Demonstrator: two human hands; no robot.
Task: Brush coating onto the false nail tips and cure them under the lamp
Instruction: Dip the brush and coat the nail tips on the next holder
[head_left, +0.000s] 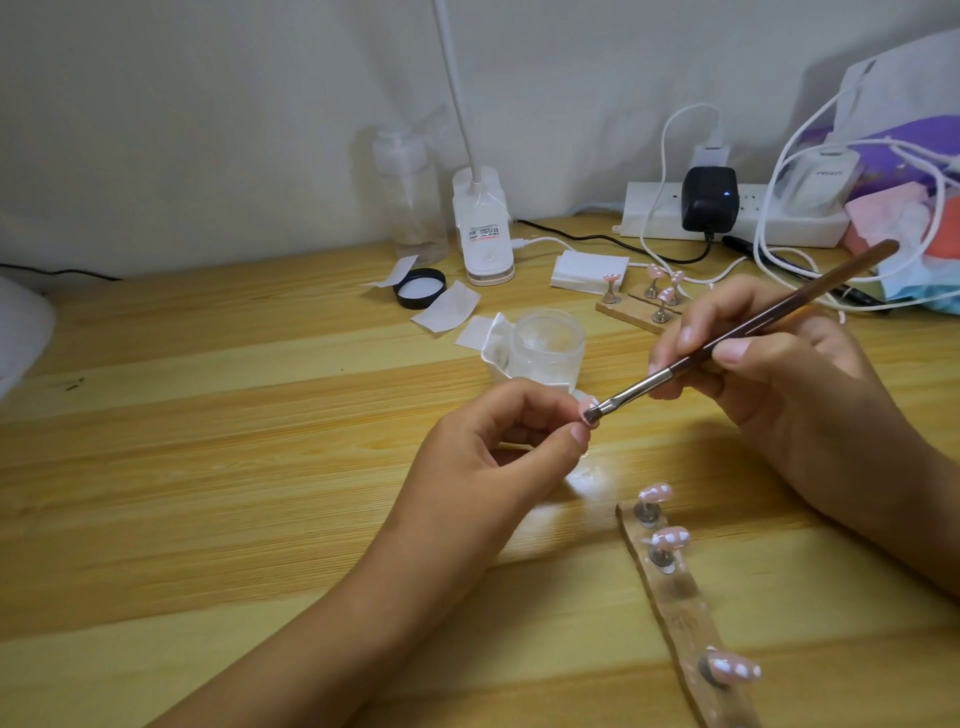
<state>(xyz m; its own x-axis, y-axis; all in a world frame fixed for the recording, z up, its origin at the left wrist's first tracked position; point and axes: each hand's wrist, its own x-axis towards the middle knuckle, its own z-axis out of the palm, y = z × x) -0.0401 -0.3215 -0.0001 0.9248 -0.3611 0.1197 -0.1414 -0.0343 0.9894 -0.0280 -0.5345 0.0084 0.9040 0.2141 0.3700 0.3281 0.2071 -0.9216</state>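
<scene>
Pinches a pink nail tip (588, 404) in the left hand (498, 441), above the wooden table (208, 415). Grips the brush (727, 340) pen-style in the right hand (779, 364), bristles touching that tip. Shows a clear jar (548, 343) just behind the left hand, black lid (420, 288) further back-left. Shows a holder strip (685, 613) near the right forearm carrying three mounted tips (671, 538); second holder (636, 309) behind the right hand. Shows clip lamp (483, 228) and power strip (727, 218) along the wall.

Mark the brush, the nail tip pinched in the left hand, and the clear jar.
brush (634, 389): head view, on its metal ferrule.
nail tip (586, 402): head view, on its pink surface above the bristles.
clear jar (548, 358): head view, on its front wall.
</scene>
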